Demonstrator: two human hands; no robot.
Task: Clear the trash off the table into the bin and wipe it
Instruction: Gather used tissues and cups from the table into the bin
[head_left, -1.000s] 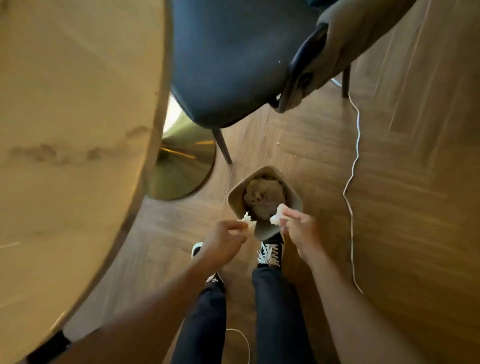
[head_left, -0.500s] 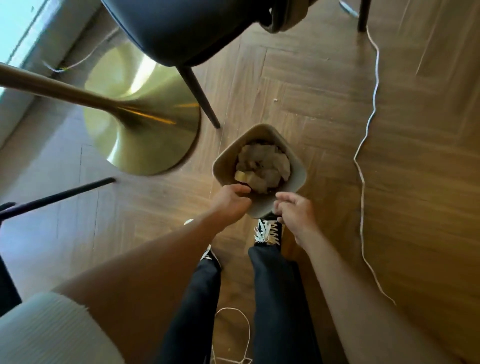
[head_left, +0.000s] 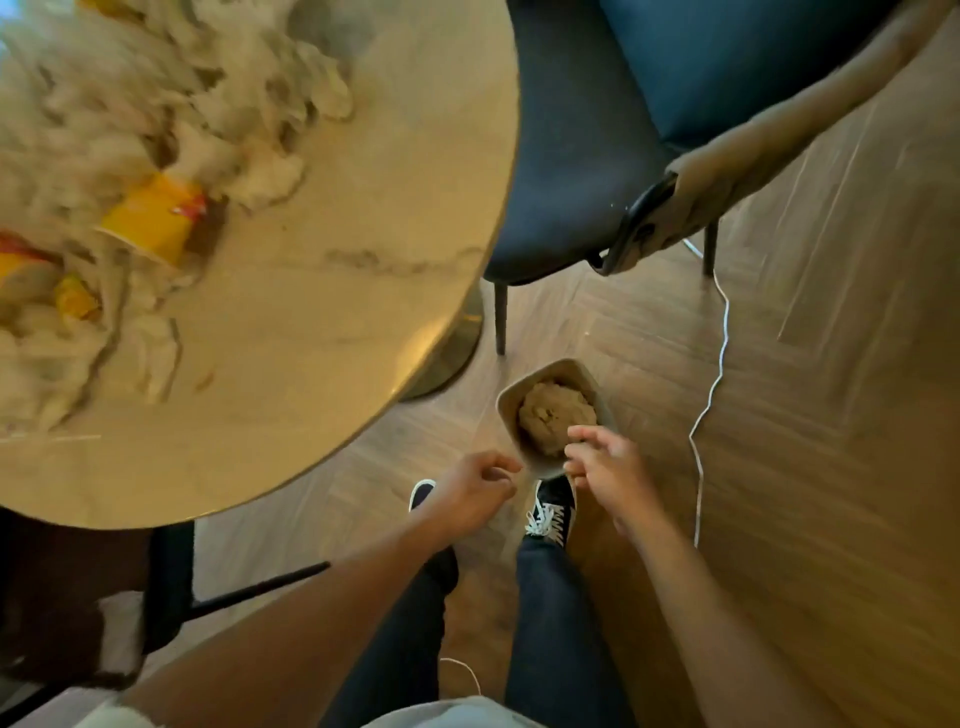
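A small beige bin (head_left: 570, 365) stands on the wood floor by my feet, filled with crumpled brownish paper (head_left: 556, 421). My right hand (head_left: 608, 470) hovers over the bin's near rim with relaxed, spread fingers and holds nothing. Just left of the bin, my left hand (head_left: 470, 493) hangs with loosely curled, empty fingers. The round marble table (head_left: 322, 291) fills the upper left. On it lies a blurred heap of crumpled white paper (head_left: 156, 98) and a tipped yellow cup (head_left: 156, 226), plus more yellow wrappers (head_left: 72, 299) at the left edge.
A dark blue chair (head_left: 582, 156) stands beyond the bin, with a bag strap (head_left: 644, 223) hanging off it. A white cable (head_left: 709, 400) snakes across the floor right of the bin. The table's brass base (head_left: 452, 353) sits left of the bin. A black chair frame (head_left: 171, 587) is at lower left.
A second ago both hands pinched white paper scraps over the bin, then reached its rim. Now both are empty, and the view has swung up onto the table top.
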